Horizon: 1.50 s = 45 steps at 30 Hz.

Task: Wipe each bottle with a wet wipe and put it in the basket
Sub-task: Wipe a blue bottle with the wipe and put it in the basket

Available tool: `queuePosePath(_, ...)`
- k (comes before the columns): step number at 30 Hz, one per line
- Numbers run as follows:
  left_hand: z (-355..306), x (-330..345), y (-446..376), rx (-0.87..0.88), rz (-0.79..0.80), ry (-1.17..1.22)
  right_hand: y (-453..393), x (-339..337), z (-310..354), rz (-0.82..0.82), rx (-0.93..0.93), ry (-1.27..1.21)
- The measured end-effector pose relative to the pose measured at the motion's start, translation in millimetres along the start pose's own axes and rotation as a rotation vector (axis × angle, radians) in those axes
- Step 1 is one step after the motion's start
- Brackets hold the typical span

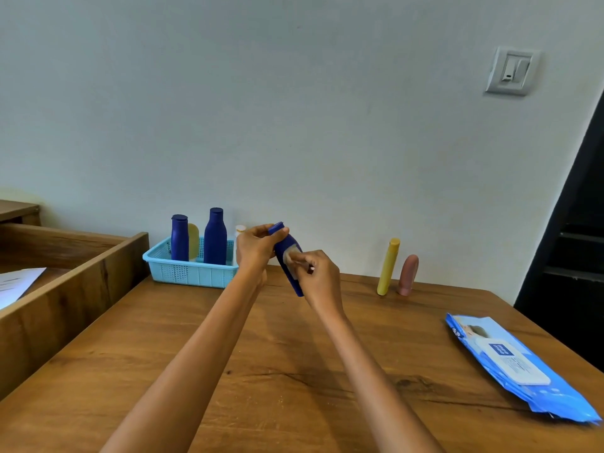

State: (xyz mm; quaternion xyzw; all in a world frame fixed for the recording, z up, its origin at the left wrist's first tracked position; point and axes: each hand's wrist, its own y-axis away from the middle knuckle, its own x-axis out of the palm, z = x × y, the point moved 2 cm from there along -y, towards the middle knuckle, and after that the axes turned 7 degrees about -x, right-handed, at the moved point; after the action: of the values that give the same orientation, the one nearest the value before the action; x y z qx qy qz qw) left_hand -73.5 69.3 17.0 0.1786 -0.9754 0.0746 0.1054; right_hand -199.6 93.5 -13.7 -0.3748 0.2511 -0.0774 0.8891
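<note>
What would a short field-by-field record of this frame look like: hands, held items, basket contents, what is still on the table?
left hand: grips the blue bottle near its cap, tilted above the table
right hand: presses a wet wipe against that bottle
basket: light blue, holds two blue bottles, a yellow one, and a white one partly hidden
waiting: yellow bottle and pink bottle, upright by the wall
wipes pack: flat, at right
stage: wiping

A wall switch above; papers lie far left.
</note>
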Motion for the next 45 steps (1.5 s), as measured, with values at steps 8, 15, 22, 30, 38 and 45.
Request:
queuePosePath(8,-3.0,-9.0,-6.3,0.013,-0.082,0.022,13.4,-1.2,-36.4,0.031,0.272,0.002)
queuePosePath(15,-4.1,-13.8,-9.8,0.031,-0.112,0.018,2.9,-12.5,-22.7,-0.147,0.374,-0.303)
queuePosePath(22,-27.9,-33.0,-10.4,0.126,-0.143,-0.048,-6.2,-6.7,-1.7,-0.151,0.451,-0.607)
queuePosePath(30,-83.8,-76.9,-49.9,0.294,-0.346,-0.364,-36.5,32.6,19.2,-0.052,0.467,-0.628)
queuePosePath(38,-68.1,-99.8,-78.0,0.289,-0.387,-0.594,-63.9,89.8,43.1,0.065,0.573,-0.715)
queuePosePath(45,-36.1,-102.2,-92.5,0.311,-0.374,-0.814,-68.1,118.2,49.0,0.082,0.607,-0.754)
